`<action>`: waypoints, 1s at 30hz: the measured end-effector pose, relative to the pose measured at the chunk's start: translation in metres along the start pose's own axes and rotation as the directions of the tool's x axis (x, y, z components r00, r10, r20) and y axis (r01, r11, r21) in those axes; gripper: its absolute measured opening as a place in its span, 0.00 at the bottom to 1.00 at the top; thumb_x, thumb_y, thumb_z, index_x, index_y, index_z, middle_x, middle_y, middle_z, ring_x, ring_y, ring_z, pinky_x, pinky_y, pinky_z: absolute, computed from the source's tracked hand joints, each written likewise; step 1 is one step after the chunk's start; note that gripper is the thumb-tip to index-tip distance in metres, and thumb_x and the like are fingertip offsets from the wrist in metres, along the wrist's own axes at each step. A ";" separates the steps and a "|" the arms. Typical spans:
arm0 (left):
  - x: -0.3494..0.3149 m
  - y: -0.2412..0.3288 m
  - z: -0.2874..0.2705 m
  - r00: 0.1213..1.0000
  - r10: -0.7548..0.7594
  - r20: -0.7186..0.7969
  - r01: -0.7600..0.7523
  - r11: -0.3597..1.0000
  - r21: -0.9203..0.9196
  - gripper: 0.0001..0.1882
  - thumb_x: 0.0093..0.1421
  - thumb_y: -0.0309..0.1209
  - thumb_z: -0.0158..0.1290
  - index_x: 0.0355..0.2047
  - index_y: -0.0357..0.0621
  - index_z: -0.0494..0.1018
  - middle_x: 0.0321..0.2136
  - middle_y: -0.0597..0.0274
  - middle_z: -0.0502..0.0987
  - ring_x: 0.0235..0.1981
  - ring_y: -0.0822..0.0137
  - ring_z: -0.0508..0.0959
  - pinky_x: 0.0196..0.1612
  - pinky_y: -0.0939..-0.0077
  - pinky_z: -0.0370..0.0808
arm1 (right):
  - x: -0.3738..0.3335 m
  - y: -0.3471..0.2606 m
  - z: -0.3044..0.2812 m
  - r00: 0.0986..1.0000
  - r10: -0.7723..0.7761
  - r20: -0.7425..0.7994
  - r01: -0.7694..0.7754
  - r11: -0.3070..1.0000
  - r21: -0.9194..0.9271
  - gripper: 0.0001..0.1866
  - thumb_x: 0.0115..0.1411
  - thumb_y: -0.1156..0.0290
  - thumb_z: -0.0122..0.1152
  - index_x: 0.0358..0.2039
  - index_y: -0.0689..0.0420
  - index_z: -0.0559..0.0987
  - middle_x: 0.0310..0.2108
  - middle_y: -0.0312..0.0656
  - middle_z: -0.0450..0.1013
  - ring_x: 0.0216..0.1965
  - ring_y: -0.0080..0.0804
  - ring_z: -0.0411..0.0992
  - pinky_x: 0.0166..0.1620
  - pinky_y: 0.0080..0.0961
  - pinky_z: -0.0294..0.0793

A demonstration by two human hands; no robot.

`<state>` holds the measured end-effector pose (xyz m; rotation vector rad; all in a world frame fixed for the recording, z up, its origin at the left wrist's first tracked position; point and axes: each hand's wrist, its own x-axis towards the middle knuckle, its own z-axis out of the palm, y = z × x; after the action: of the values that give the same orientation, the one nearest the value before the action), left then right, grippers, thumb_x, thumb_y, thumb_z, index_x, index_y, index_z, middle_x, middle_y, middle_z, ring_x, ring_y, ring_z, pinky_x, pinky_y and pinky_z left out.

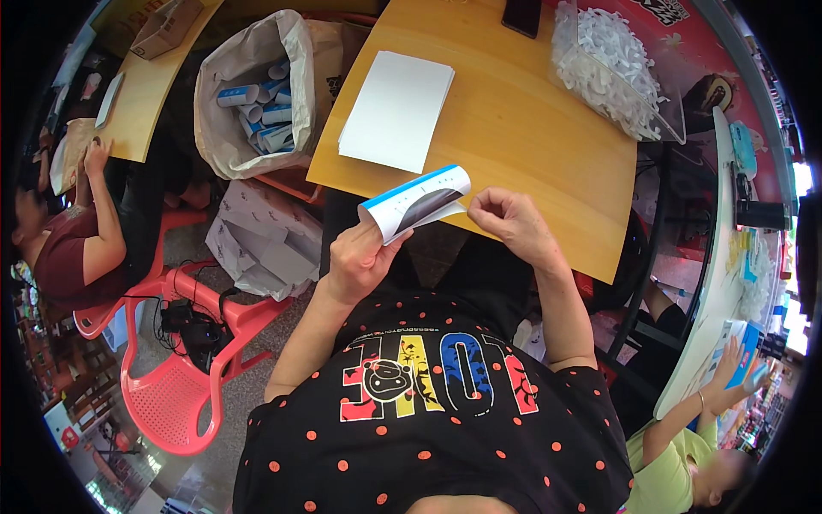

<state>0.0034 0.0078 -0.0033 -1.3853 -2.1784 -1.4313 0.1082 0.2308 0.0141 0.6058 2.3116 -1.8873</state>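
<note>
A curled paper sheet, white with a blue edge and a dark patch inside the curl, sits in the air just off the near edge of the wooden tabletop. The left hand grips its near-left end, fingers closed on the paper with the thumb up against the sheet. The right hand pinches the sheet's right edge, fingers bunched tight on it. Both hands are holding it over the lap, the paper bowed into a half roll between them.

Just beyond, on the tabletop, lies a stack of flat white sheets. Farther right stands a clear plastic bin heaped with white paper strips. To the left of the tabletop, a white sack stands open, full of rolled blue-and-white paper tubes. Nearer, on the left, a red plastic chair. Another person sits at the far left, and one more at the near right.
</note>
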 end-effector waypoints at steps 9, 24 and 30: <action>0.002 0.004 -0.004 0.994 -0.103 0.040 0.103 0.995 -0.009 0.09 0.53 0.21 0.59 0.35 0.31 0.76 0.30 0.49 0.80 0.30 0.54 0.81 0.33 0.73 0.76 | -0.003 -0.019 0.010 0.894 -0.423 -0.149 0.323 0.838 -0.440 0.07 0.49 0.77 0.66 0.30 0.61 0.79 0.27 0.38 0.72 0.28 0.27 0.72 0.31 0.20 0.70; 0.001 0.008 0.012 0.997 -0.067 -0.027 0.067 0.998 0.015 0.10 0.52 0.24 0.60 0.36 0.35 0.76 0.24 0.52 0.77 0.22 0.57 0.79 0.24 0.72 0.74 | 0.005 0.017 0.027 0.682 -0.698 -0.217 0.542 0.682 -0.491 0.11 0.43 0.88 0.63 0.25 0.62 0.71 0.30 0.42 0.73 0.29 0.31 0.74 0.28 0.23 0.74; 0.000 0.007 0.011 1.000 0.002 -0.012 -0.001 1.000 0.026 0.11 0.51 0.23 0.61 0.35 0.35 0.76 0.23 0.54 0.77 0.21 0.58 0.78 0.23 0.73 0.73 | 0.005 0.022 0.026 0.704 -0.669 -0.239 0.543 0.724 -0.426 0.12 0.42 0.89 0.62 0.24 0.61 0.70 0.28 0.41 0.72 0.27 0.28 0.71 0.28 0.20 0.70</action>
<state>0.0124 0.0175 -0.0043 -1.3658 -2.1805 -1.4018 0.1069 0.2105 -0.0134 0.1488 3.3326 -1.6000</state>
